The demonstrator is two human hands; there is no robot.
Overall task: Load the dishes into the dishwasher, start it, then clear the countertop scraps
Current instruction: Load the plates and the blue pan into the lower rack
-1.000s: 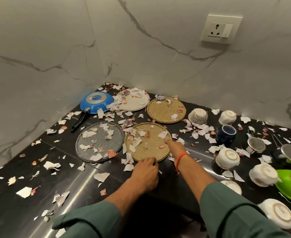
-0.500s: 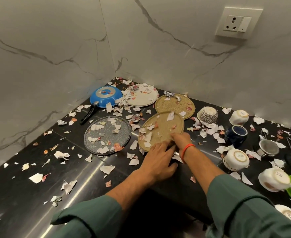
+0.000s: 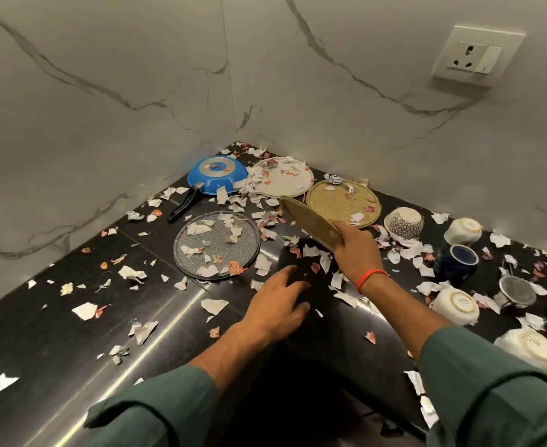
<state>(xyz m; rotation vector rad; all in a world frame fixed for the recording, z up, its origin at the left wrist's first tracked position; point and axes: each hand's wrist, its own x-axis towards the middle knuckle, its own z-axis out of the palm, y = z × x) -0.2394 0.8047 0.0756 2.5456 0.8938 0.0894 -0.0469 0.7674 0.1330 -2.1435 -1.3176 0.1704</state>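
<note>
Sleeves, dark green, at the near edge, both forearms reaching over the black bench (image 3: pixel 56 366). Left hand (image 3: pixel 277 306) sits low over the bench w/ fingers spread and loose, holding nothing. Right hand (image 3: pixel 357 250), orange band at the wrist, grips the near rim of a tan plate (image 3: pixel 307 221), lifted off the bench and tilted steeply, far edge up. Paper scraps (image 3: pixel 214 305) scattered all over the bench. Just left of the lifted plate lies a grey speckled plate (image 3: pixel 215 246) w/ scraps on it. To the right, upturned white cups (image 3: pixel 456 306) and a dark blue cup (image 3: pixel 457 259). Farther back: second tan plate (image 3: pixel 343 203), patterned bowl (image 3: pixel 404 222), white plate (image 3: pixel 282 180), blue pan (image 3: pixel 217 175) upside down near the corner. Wall socket (image 3: pixel 477 56) up on the marble wall.
</note>
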